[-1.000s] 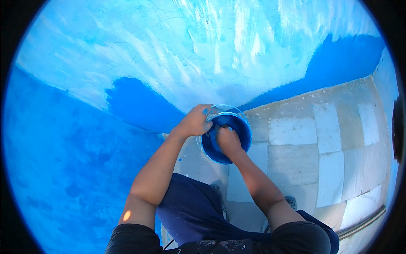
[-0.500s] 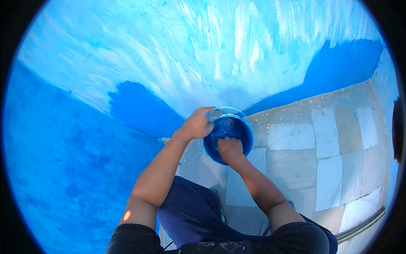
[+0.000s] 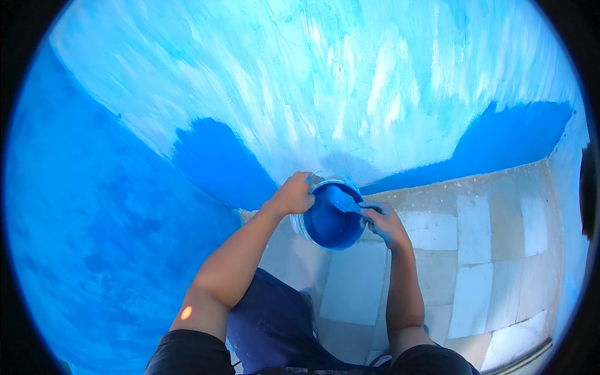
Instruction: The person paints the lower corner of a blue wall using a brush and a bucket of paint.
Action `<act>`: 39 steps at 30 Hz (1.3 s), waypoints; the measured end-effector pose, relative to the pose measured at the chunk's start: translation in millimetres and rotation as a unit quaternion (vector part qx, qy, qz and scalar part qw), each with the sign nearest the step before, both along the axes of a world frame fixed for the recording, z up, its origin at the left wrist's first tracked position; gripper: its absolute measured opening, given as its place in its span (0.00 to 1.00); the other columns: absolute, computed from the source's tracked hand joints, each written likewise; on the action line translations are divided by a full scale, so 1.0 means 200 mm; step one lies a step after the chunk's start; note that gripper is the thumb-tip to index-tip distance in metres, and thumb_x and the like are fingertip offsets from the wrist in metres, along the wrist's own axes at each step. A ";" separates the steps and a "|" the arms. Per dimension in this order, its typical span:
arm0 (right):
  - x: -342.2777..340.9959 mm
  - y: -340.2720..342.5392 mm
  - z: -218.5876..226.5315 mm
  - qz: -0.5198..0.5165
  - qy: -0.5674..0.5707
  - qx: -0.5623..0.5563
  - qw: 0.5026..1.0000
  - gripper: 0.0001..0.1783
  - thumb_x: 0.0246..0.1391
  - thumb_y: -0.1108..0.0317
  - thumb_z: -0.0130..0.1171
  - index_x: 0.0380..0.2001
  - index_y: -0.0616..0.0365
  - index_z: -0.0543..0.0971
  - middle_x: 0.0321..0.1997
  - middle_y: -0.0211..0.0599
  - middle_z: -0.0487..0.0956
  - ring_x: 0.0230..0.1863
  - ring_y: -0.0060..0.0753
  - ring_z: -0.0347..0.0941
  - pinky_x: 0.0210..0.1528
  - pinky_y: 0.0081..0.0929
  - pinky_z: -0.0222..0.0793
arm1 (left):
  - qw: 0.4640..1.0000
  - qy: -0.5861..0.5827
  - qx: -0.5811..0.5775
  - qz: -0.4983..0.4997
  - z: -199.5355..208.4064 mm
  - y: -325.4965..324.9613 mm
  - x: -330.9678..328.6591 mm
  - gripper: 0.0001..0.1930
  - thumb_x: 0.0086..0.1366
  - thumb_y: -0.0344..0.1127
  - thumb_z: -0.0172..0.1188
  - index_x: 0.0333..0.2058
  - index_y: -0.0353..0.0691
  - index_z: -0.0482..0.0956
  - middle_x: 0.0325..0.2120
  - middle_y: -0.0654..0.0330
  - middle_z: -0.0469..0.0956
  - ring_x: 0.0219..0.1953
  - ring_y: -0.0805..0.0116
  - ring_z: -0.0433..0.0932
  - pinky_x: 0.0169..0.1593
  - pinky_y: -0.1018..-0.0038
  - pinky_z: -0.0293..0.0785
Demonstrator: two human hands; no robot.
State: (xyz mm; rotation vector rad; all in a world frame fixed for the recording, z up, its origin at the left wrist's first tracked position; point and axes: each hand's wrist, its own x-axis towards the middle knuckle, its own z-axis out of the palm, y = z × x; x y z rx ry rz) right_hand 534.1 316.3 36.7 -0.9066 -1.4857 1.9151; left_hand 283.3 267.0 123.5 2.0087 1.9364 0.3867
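A round bucket (image 3: pixel 334 242), blue inside with paint in it, hangs tilted in front of me above the floor. My left hand (image 3: pixel 295 194) is closed on its left rim, thumb over the edge. My right hand (image 3: pixel 383 220), its fingers smeared blue, is at the right rim, pinching the handle of a paint-covered paintbrush (image 3: pixel 341 199). The brush head lies over the bucket's mouth near the far inner wall; its bristles are hard to make out against the blue.
Ahead stands a wall (image 3: pixel 325 81) streaked pale blue and white, with darker blue patches (image 3: pixel 215 156) along its lower edge. Another wall (image 3: pixel 106 237), solid blue, runs along my left. Grey and white tiles (image 3: pixel 353 281) cover the floor. A pipe-like bar (image 3: pixel 519 356) lies at lower right.
My right hand has come up out of the bucket to its right rim, bringing the paintbrush into sight. The bucket is tipped more toward me, with my left hand still on its rim.
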 end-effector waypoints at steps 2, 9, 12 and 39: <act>0.03 0.02 -0.02 0.004 0.031 -0.093 0.995 0.17 0.53 0.66 0.60 0.42 0.68 0.79 0.26 0.33 0.75 0.26 0.21 0.67 0.31 0.20 0.62 | 0.999 -0.011 -0.016 0.026 -0.03 0.00 -0.03 0.24 0.45 0.24 0.53 0.45 0.35 0.81 0.44 0.42 0.79 0.47 0.41 0.76 0.53 0.58 0.73; -0.01 -0.01 -0.12 0.066 0.081 -0.073 0.992 0.16 0.52 0.65 0.61 0.42 0.64 0.79 0.26 0.29 0.73 0.26 0.19 0.63 0.28 0.19 0.56 | 0.996 0.032 -0.053 0.058 -0.03 -0.02 -0.05 0.24 0.47 0.25 0.54 0.46 0.32 0.80 0.44 0.41 0.79 0.47 0.45 0.78 0.52 0.61 0.74; -0.03 -0.04 -0.07 0.068 0.062 -0.027 0.995 0.17 0.51 0.64 0.62 0.42 0.63 0.79 0.27 0.28 0.73 0.26 0.20 0.63 0.29 0.20 0.57 | 0.995 0.027 -0.067 0.062 -0.05 -0.04 -0.10 0.24 0.46 0.26 0.53 0.46 0.32 0.80 0.42 0.41 0.80 0.45 0.45 0.79 0.50 0.61 0.75; -0.35 0.28 0.41 -0.383 -0.030 0.511 0.769 0.08 0.55 0.77 0.55 0.37 0.70 0.79 0.32 0.46 0.72 0.30 0.42 0.71 0.30 0.34 0.64 | 0.985 0.033 -0.121 0.120 -0.06 -0.05 -0.17 0.25 0.43 0.22 0.50 0.44 0.30 0.81 0.33 0.40 0.81 0.31 0.49 0.82 0.35 0.62 0.78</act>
